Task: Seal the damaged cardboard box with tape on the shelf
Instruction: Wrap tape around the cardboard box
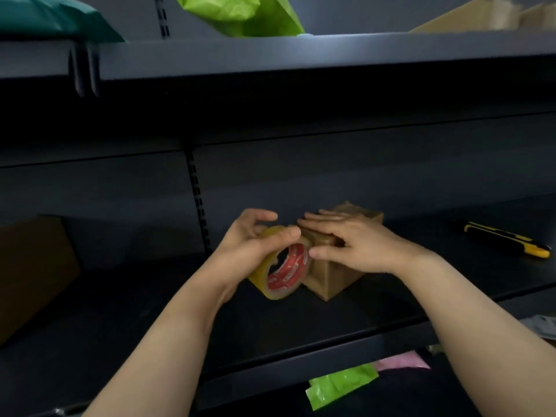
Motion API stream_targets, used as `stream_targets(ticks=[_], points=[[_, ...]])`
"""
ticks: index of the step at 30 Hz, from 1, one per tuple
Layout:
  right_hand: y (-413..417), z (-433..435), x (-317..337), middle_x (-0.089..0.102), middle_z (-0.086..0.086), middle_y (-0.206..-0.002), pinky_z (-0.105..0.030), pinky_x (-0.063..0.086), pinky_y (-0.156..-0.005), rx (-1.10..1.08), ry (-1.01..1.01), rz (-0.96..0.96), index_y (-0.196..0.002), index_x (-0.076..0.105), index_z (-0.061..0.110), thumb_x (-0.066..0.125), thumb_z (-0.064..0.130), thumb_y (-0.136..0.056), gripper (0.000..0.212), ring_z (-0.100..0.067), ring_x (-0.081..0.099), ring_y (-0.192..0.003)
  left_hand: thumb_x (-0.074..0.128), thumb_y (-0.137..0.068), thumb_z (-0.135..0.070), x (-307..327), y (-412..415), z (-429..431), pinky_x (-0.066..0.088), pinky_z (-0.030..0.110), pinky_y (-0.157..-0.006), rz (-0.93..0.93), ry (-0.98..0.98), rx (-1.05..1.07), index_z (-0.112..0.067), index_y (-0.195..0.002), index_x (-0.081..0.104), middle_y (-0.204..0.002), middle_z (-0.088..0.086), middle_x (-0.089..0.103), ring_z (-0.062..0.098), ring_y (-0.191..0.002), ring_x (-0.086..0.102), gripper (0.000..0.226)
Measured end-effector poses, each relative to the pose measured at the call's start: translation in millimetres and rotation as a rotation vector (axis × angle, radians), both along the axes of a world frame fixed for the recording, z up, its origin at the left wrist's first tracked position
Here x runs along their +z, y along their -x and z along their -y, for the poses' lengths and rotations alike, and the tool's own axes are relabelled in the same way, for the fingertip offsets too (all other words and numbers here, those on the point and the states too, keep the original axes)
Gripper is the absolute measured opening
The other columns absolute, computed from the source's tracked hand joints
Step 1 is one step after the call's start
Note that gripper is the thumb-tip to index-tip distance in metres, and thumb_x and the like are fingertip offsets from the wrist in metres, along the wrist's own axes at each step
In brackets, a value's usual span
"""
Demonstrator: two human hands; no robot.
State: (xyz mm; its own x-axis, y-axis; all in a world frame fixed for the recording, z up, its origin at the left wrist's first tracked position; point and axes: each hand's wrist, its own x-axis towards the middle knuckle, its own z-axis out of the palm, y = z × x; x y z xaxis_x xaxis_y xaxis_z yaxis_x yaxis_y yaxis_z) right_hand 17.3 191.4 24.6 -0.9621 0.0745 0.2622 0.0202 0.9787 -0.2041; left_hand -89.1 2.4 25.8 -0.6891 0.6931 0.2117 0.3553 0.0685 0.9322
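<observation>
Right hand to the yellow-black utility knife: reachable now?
Likely yes: right hand rests flat on the small brown cardboard box; yellow-and-black utility knife lies rightward on the same dark shelf, nothing between.

Matt cardboard box (331, 281), glossy tape roll (270, 284), matt shelf (120, 320).

Yellow is being shown on the tape roll (261, 273), red with white print on its core (288, 270), brown on the cardboard box (327, 276), yellow-and-black on the utility knife (508, 240), blue-grey on the shelf (301, 54).
</observation>
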Motion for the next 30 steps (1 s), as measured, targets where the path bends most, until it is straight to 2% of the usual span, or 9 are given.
stream_targets(ticks=[6,9,13,15,18,20,23,26,30], points=[[6.7,-7.0,-17.3,0.026,0.021,-0.156,-0.041,0.015,-0.115,-0.097,-0.078,-0.119,-0.147,0.031,0.044,0.021,0.057,-0.1,0.05,-0.009,0.014,-0.145,0.08,-0.08,-0.018,-24.4,-12.7,-11.1,0.052,0.016,-0.06,-0.14,-0.151,0.094,-0.017,-0.104,0.062,-0.087,-0.001,0.07,0.002,-0.071,0.067,0.03],[8.2,-6.2,-31.4,0.049,0.012,-0.145,-0.045,0.032,-0.107,-0.08,-0.122,-0.349,-0.139,0.05,0.036,0.02,0.053,-0.099,0.053,-0.016,0.04,-0.134,0.079,-0.081,-0.02,-33.7,-11.7,-8.2,0.046,0.017,-0.05,-0.084,-0.064,0.093,-0.017,-0.102,0.066,-0.082,-0.002,0.068,-0.002,-0.059,0.062,0.025],[17.3,-7.4,-37.2,0.067,0.004,-0.122,-0.047,0.045,-0.094,-0.015,-0.055,-0.609,-0.119,0.068,0.02,0.032,0.038,-0.097,0.046,-0.019,0.062,-0.113,0.084,-0.076,-0.028,-31.4,-18.9,-4.6,0.058,0.026,-0.069,-0.197,-0.075,0.14,-0.032,-0.1,0.065,-0.091,-0.009,0.07,0.004,-0.082,0.068,0.031],[19.3,-7.3,-27.2,0.069,0.008,-0.115,-0.039,0.048,-0.092,0.0,0.099,-0.69,-0.116,0.07,0.018,0.036,0.033,-0.099,0.041,-0.014,0.064,-0.106,0.084,-0.075,-0.029,-21.0,-27.8,-2.1,0.059,0.028,-0.074,-0.284,-0.117,0.15,-0.038,-0.102,0.064,-0.093,-0.017,0.069,0.001,-0.084,0.067,0.035],[19.6,-4.2,-7.1,0.068,0.015,-0.109,-0.025,0.048,-0.09,-0.004,0.358,-0.658,-0.114,0.07,0.023,0.038,0.027,-0.103,0.033,-0.003,0.062,-0.104,0.081,-0.078,-0.029,-0.1,-41.2,-0.6,0.059,0.025,-0.07,-0.335,-0.159,0.169,-0.042,-0.105,0.062,-0.092,-0.026,0.067,-0.001,-0.08,0.067,0.036],[20.6,-3.9,0.2,0.067,0.016,-0.106,-0.021,0.046,-0.088,-0.014,0.364,-0.569,-0.113,0.069,0.026,0.037,0.026,-0.104,0.033,0.0,0.06,-0.103,0.079,-0.078,-0.032,6.3,-42.5,4.3,0.06,0.028,-0.072,-0.306,-0.074,0.194,-0.042,-0.106,0.063,-0.086,-0.017,0.07,0.0,-0.077,0.068,0.034],[22.6,-10.8,6.7,0.066,0.015,-0.106,-0.016,0.044,-0.086,-0.032,0.399,-0.54,-0.112,0.067,0.028,0.035,0.026,-0.105,0.033,0.0,0.058,-0.101,0.076,-0.071,-0.039,2.4,-43.6,13.4,0.059,0.029,-0.078,-0.187,0.108,0.125,-0.046,-0.116,0.063,-0.098,-0.011,0.071,0.006,-0.085,0.07,0.047],[25.2,-17.9,17.4,0.063,0.018,-0.1,-0.004,0.039,-0.077,-0.081,0.492,-0.554,-0.111,0.068,0.025,0.033,0.026,-0.106,0.036,0.004,0.056,-0.092,0.076,-0.078,-0.032,-2.3,-49.9,16.5,0.059,0.025,-0.076,-0.243,0.046,0.136,-0.048,-0.12,0.06,-0.094,-0.018,0.07,-0.001,-0.085,0.068,0.048],[25.9,-24.1,22.5,0.066,0.013,-0.098,-0.015,0.045,-0.083,-0.117,0.795,-0.576,-0.104,0.071,0.026,0.031,0.03,-0.106,0.041,0.001,0.06,-0.093,0.078,-0.079,-0.028,-3.8,-58.6,15.8,0.06,0.03,-0.073,-0.312,-0.074,0.134,-0.046,-0.11,0.063,-0.097,-0.027,0.065,-0.004,-0.083,0.066,0.038]])
